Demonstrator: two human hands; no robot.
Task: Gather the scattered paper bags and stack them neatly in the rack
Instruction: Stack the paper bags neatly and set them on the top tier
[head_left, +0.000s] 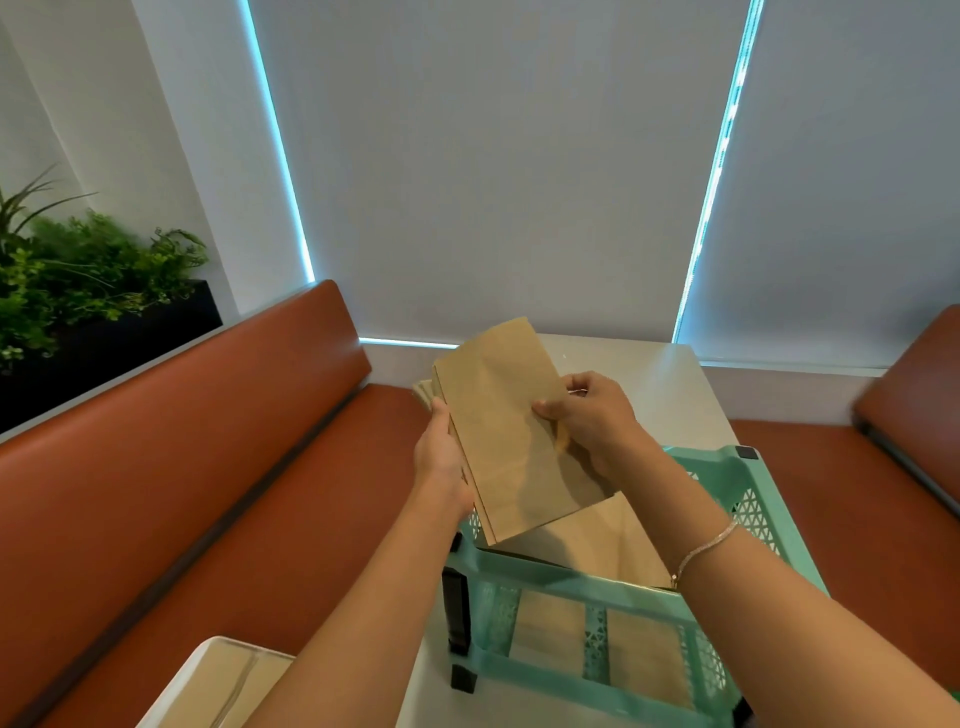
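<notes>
At the near left corner of the view lay a pale tray-like surface (218, 680), only partly in frame. Just beyond it, on the white tabletop (670, 384), stood a mint-green plastic rack (545, 577) with latticed sides and black corner feet, set toward the table's near right part. Inside the rack lay flat brown paper bags (608, 540) — one rested across the upper tier under the rim bar, and more brown paper showed through the slats of the tier below.

Above the rack's far left corner, both hands held up a small sheaf of paper bags (498, 415), tilted with its top end leaning away to the left. The left hand (441, 457) gripped the sheaf's left edge, fingers curled behind the paper and thumb along the edge. The right hand (592, 415) pinched the right edge, thumb pressed on the front face and fingers curled round the back. A thin bracelet (706, 551) circled the right forearm. A second bag's corner peeked out behind the front one at the upper left.

Beyond the table's far edge hung grey roller blinds (493, 156), with bright slits of light between them. Rust-brown bench seats (171, 431) flanked the table — the left one backed by a dark planter of green foliage (78, 275).
</notes>
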